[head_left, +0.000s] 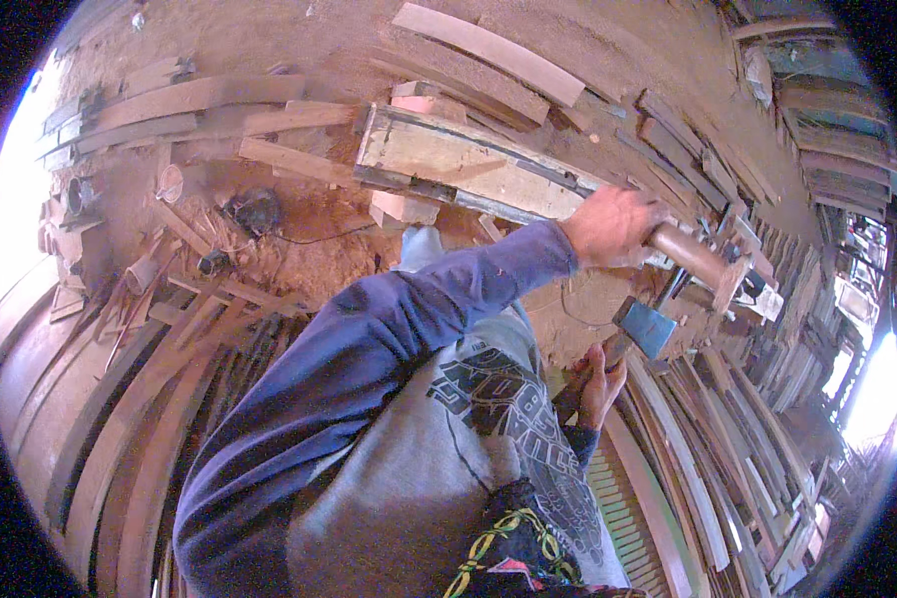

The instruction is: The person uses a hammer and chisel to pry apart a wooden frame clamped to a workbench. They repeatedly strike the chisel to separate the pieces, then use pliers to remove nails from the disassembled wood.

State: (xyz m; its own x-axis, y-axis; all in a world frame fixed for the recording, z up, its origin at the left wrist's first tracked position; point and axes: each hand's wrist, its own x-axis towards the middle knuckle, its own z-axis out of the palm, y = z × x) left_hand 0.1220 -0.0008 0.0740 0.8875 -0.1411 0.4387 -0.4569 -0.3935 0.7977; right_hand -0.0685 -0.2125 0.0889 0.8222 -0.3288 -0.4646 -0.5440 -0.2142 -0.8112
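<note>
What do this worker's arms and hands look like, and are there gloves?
No gloves: the left hand and right hand are bare. The left sleeve is long, blue and creased, ending near the wrist. Only a little of the right sleeve shows, dark blue. No cables run along either arm that I can see.

This is a woodworking shop: boards (688, 458) stacked along the dirt floor's (334, 40) edges, shavings (334, 274), blue-headed hand tool (648, 327) present.
</note>
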